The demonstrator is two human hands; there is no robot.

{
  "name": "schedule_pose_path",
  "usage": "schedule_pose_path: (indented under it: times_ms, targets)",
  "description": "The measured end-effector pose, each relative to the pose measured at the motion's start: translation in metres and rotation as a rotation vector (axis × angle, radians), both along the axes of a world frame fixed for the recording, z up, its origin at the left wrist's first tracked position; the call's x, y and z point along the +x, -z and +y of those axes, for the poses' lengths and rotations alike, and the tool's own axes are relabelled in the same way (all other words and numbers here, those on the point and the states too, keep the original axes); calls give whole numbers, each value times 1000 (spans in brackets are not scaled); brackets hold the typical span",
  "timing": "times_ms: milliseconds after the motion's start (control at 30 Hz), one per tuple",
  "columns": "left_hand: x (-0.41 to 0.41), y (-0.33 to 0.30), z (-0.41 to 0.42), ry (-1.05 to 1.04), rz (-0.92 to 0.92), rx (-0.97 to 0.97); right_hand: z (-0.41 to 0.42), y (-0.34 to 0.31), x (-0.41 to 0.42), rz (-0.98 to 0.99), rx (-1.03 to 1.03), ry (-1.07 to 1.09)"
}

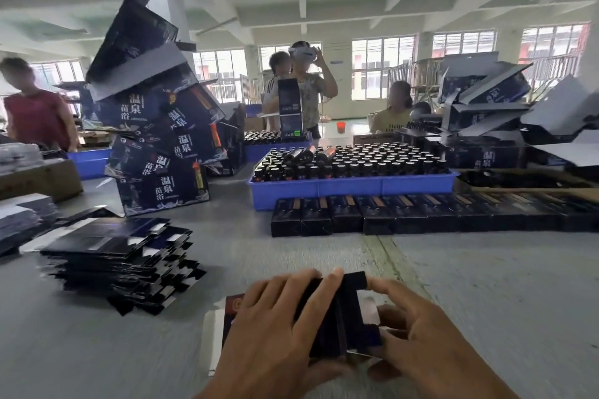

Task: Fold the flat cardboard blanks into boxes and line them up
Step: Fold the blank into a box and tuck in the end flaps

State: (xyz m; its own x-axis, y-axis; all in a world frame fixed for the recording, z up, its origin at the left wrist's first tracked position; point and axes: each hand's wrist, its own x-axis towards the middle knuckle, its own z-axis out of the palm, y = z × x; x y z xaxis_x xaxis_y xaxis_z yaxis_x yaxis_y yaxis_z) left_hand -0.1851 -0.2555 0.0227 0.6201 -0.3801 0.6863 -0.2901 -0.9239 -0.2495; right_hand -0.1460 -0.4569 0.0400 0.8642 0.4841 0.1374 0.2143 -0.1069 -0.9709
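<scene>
A dark blue cardboard box (348, 314), partly folded, sits low in the middle between both hands. My left hand (275, 327) grips its left side, fingers curled over the top. My right hand (421, 330) holds its right end, fingers around a flap. A stack of flat dark blanks (120, 259) lies on the grey table (486, 285) to the left. A row of folded dark boxes (421, 214) stands side by side across the table farther back.
A blue tray (350, 186) full of dark bottles stands behind the row. A leaning pile of large printed cartons (155, 126) rises at the left. More cartons are heaped at the right (486, 100). Several people stand or sit beyond the table.
</scene>
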Motion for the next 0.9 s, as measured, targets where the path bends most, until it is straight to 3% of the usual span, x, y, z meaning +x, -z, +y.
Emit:
schedule_pose_path:
  times_ms: [200, 433, 633, 900]
  targets:
    - [-3, -1, -1, 69, -9, -53, -2, -2, 0, -40, 25, 58]
    - [-9, -2, -2, 92, 43, -115, -3, -1, -4, -229, 11, 160]
    - [-12, -11, -4, 70, 20, -75, -6, -3, -8, -356, -8, 174]
    - [-15, -12, 0, 150, 38, -171, -8, 0, -10, -463, -59, 174]
